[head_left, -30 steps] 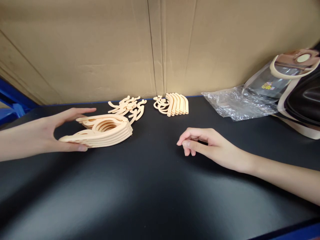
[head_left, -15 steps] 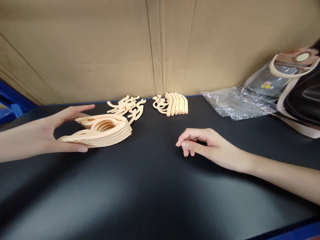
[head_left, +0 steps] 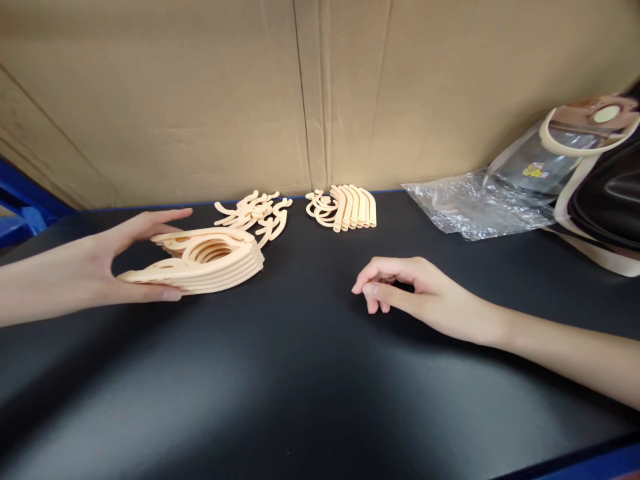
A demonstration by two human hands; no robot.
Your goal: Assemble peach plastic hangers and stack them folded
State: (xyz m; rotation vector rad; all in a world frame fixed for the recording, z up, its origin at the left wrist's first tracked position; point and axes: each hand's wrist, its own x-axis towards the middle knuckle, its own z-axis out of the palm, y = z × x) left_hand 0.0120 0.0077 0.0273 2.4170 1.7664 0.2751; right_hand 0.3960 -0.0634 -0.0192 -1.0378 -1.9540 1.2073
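My left hand (head_left: 113, 267) reaches in from the left, thumb along the near side of a stack of cream plastic hanger pieces (head_left: 220, 273). Its index finger stretches out past the far side, apart from the stack; the other fingers are mostly hidden behind. Curved, nested pieces with a round gap in the middle make up the stack, which lies on the black table (head_left: 280, 387). My right hand (head_left: 405, 290) rests on the table at centre right. Its fingers are loosely curled, with the thumb tip against them and nothing visible between.
Loose cream hooked pieces (head_left: 257, 212) lie behind the stack. Right of them is a row of curved cream arms (head_left: 354, 208). Crumpled clear plastic (head_left: 470, 203), a tilted clear bottle (head_left: 545, 160) and a dark bag (head_left: 610, 193) occupy the right. Cardboard (head_left: 200, 100) stands along the back.
My left hand has shifted very slightly right, its thumb lying a little further along the stack. My right hand and the other pieces have stayed put.
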